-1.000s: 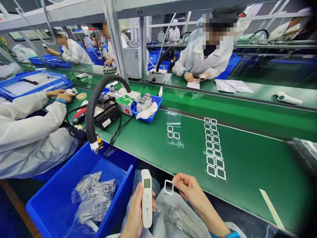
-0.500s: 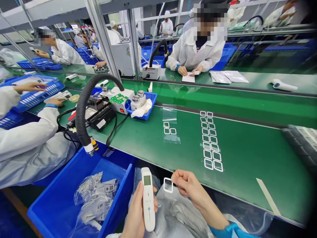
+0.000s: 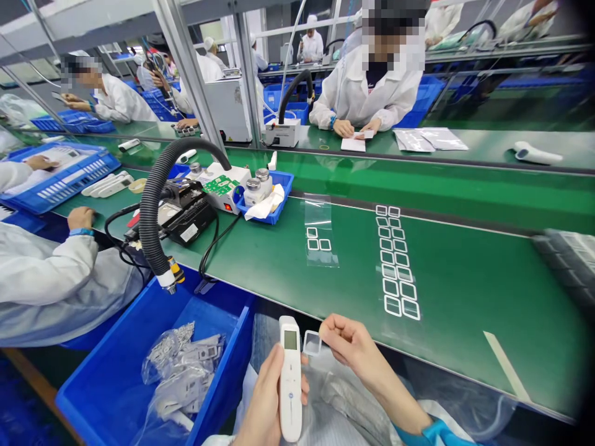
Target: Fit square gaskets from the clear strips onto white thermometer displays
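From where I stand, the white handheld device (image 3: 290, 387) is at the bottom centre of the frame, its long axis running almost straight up and down the picture, the screen end at the top and the display facing the wearer. The left hand (image 3: 263, 390) is wrapped round it, thumb on one side and fingertips showing on the other. Just right of the screen, the right hand (image 3: 346, 337) pinches a small white-edged window (image 3: 312, 342) by its edge, thumb and forefinger closed on it.

The green worktop (image 3: 455, 353) slants across the middle, with similar windows (image 3: 387, 257) in two columns right of centre. A blue bin (image 3: 105, 384) of bagged parts fills the lower left. At upper right, a co-worker in a white coat (image 3: 348, 93) bends over papers.
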`<state>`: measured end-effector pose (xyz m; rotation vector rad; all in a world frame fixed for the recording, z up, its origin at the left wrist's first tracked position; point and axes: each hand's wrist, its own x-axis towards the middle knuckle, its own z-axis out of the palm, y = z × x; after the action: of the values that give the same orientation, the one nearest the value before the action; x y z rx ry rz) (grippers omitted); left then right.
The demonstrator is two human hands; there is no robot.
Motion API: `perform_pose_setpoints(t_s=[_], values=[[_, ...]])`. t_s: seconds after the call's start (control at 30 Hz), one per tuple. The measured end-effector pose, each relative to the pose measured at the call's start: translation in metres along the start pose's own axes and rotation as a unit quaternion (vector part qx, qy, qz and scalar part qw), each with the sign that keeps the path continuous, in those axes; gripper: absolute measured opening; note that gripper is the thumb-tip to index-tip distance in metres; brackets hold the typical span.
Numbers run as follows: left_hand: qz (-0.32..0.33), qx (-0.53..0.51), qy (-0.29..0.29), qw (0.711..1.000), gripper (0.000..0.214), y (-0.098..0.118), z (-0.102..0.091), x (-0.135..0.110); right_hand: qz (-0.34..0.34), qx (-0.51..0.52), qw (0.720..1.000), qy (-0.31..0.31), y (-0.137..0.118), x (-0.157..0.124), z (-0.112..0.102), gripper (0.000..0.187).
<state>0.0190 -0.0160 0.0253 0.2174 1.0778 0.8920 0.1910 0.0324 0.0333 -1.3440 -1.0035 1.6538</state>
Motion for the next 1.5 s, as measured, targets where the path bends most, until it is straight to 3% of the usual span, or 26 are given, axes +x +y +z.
perform_pose_setpoints(t_s=[0.17, 0.47, 0.57, 0.73, 0.93, 1.03, 1.3, 1.5], values=[[-0.009, 0.003, -0.012, 1.0, 0.059, -0.005, 0.004, 0.002, -0.051, -0.049, 0.998, -0.002, -0.007, -0.002, 0.011, 0.05], [-0.017, -0.007, -0.011, 1.0, 0.061, -0.008, 0.006, 0.004, -0.059, -0.052, 0.996, -0.037, -0.004, -0.001, 0.022, 0.043], [-0.011, -0.01, -0.016, 1.0, 0.059, -0.007, 0.007, 0.003, -0.069, -0.061, 0.996, -0.004, -0.002, -0.001, 0.019, 0.045], [-0.013, -0.014, -0.027, 0.999, 0.056, -0.003, 0.01, 0.0, -0.095, -0.029, 0.989, 0.106, 0.005, 0.002, -0.001, 0.049], [-0.019, -0.006, -0.019, 1.0, 0.058, -0.002, 0.013, -0.001, -0.09, -0.031, 0.988, 0.123, 0.008, 0.005, -0.014, 0.046], [-0.016, -0.008, -0.018, 1.0, 0.057, -0.001, 0.015, -0.002, -0.1, -0.039, 0.988, 0.114, 0.008, 0.002, -0.008, 0.043], [-0.017, 0.004, -0.011, 1.0, 0.06, -0.002, 0.016, 0.0, -0.108, -0.105, 0.989, 0.005, 0.0, -0.009, 0.017, 0.033], [-0.015, 0.009, -0.01, 1.0, 0.062, -0.007, 0.015, 0.002, -0.16, -0.186, 0.969, -0.019, 0.005, -0.009, 0.017, 0.029]])
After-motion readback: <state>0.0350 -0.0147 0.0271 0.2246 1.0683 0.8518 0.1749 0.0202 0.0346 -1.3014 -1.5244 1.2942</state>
